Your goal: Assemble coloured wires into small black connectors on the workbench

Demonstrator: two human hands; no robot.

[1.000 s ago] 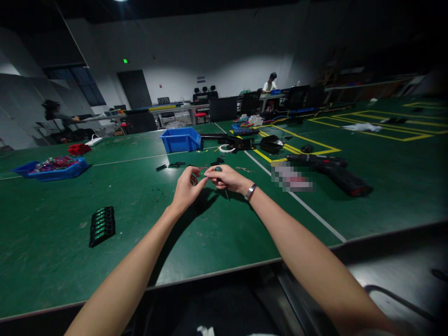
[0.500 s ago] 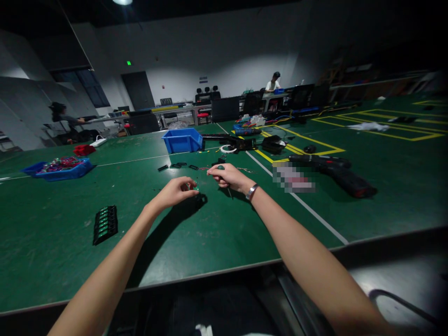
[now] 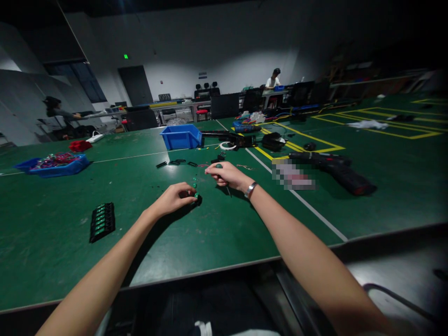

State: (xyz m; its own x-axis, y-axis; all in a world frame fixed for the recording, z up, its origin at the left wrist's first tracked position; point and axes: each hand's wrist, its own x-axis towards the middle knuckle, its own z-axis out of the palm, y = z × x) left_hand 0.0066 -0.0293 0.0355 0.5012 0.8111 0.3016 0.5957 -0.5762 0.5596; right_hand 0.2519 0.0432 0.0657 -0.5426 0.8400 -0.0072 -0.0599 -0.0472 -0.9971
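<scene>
While the right hand [image 3: 229,176] grips a screwdriver [image 3: 219,166], the left hand [image 3: 175,197] pinches a mid-frame green piece [image 3: 197,196], probably light, best edge-held.

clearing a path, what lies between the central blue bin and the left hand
Small black pieces lie on the table there, in the head view.

We have a small, shiny green piece [image 3: 196,196] at the fingertips of our left hand [image 3: 177,198]; whether it is gripped, we cannot tell. In our right hand [image 3: 227,176] sits a screwdriver [image 3: 219,166], its rounded green handle uppermost, its thin shaft slanting out below.
</scene>
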